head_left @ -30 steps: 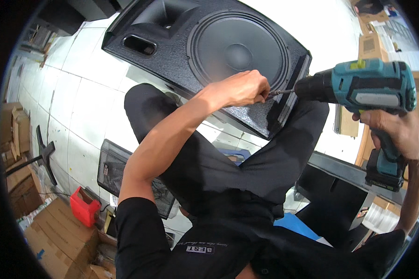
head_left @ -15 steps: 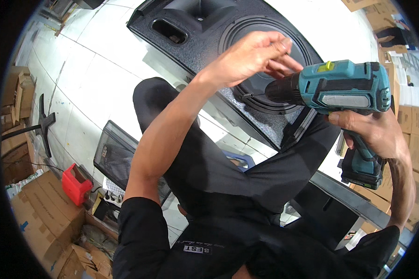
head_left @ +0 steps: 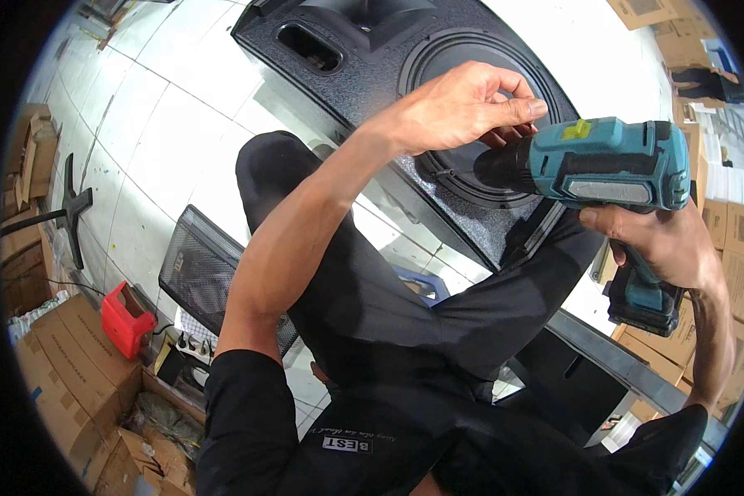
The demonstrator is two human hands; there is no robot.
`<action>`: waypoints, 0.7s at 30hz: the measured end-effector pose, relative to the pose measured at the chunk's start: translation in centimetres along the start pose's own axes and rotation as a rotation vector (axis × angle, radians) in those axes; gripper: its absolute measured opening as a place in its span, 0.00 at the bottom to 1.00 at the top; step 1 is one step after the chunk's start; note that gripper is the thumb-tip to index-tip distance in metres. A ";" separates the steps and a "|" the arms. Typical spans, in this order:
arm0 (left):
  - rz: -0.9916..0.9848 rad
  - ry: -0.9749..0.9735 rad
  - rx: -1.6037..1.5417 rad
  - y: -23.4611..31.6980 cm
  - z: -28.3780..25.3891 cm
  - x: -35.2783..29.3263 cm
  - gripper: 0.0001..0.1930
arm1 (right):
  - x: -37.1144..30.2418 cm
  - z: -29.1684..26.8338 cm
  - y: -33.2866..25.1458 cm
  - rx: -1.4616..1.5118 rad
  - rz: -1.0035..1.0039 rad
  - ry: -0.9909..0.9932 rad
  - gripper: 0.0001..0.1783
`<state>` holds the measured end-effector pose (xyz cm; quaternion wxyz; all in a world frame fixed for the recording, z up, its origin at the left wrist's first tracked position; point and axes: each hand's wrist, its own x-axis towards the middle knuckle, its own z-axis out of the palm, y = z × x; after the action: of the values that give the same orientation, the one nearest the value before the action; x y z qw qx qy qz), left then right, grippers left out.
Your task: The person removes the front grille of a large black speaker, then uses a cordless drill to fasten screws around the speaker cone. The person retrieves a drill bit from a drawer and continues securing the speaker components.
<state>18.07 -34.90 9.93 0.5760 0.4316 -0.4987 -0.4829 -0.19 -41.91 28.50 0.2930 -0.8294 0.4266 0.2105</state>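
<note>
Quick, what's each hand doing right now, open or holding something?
Left hand: partly curled over the speaker; whether it pinches something small cannot be told.
Right hand: closed, holding the drill by its handle.

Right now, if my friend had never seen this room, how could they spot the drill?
Find the big black speaker near the top. Lower and to the right of its round cone, the person's right hand grips the drill. It's the teal-and-black tool with a yellow patch on top; the speaker beside it has no teal.
</note>
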 end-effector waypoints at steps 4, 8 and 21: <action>0.041 0.003 0.076 0.5 -0.6 0.0 0.19 | 0.7 -1.1 0.8 -0.200 -0.271 -0.037 0.35; 0.180 0.237 -0.100 1.1 0.2 -0.2 0.18 | 1.9 -2.6 2.0 -0.664 -0.709 0.150 0.41; 0.261 0.522 -0.060 1.4 2.7 -0.4 0.18 | 8.0 -6.7 4.5 -0.718 -1.019 0.039 0.47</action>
<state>15.57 -34.32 11.59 0.7546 0.4562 -0.3705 -0.2917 1.13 -53.14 27.32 0.0515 -0.9791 -0.1151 0.1594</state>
